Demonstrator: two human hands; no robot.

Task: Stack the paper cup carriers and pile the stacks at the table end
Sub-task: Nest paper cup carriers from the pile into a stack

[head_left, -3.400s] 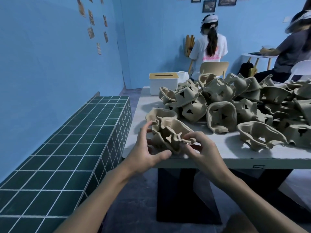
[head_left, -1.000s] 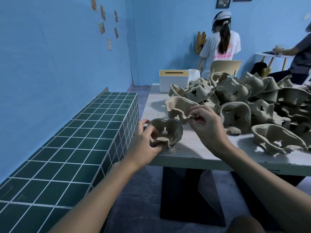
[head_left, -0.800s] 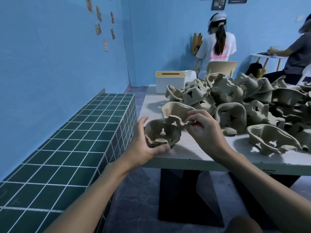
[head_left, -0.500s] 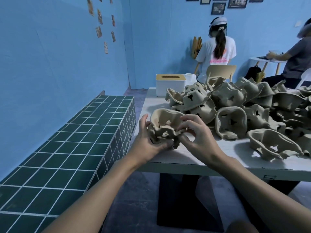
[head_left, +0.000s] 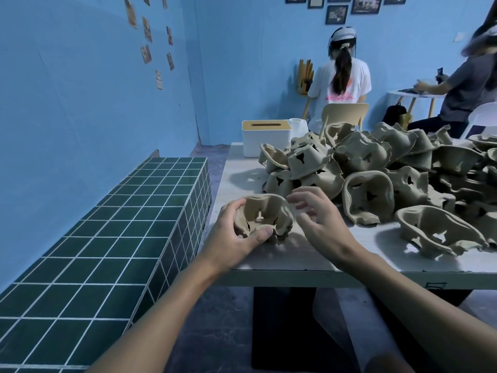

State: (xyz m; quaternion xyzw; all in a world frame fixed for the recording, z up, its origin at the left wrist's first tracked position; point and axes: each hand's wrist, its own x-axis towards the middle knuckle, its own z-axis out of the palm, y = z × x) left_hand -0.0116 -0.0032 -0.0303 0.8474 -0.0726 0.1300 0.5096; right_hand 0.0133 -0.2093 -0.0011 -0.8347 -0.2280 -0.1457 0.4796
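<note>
Gripping a small stack of nested paper cup carriers (head_left: 265, 214) at the near left corner of the counter (head_left: 295, 254), the person's left hand (head_left: 231, 235) curls thumb and fingers round its rim, while the right hand (head_left: 320, 222) hangs just beside it, fingers loose, holding nothing. A heap of unstacked carriers (head_left: 376, 168) sprawls behind, with a white tissue box (head_left: 266, 137) beyond.

Shared workroom; blue walls (head_left: 80, 109) w/ pics (head_left: 336, 14); ppl (head_left: 340, 82) seated working.

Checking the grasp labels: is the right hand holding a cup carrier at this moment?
No. The right hand is open, fingers spread, beside the carrier, which only the left hand grips.
</note>
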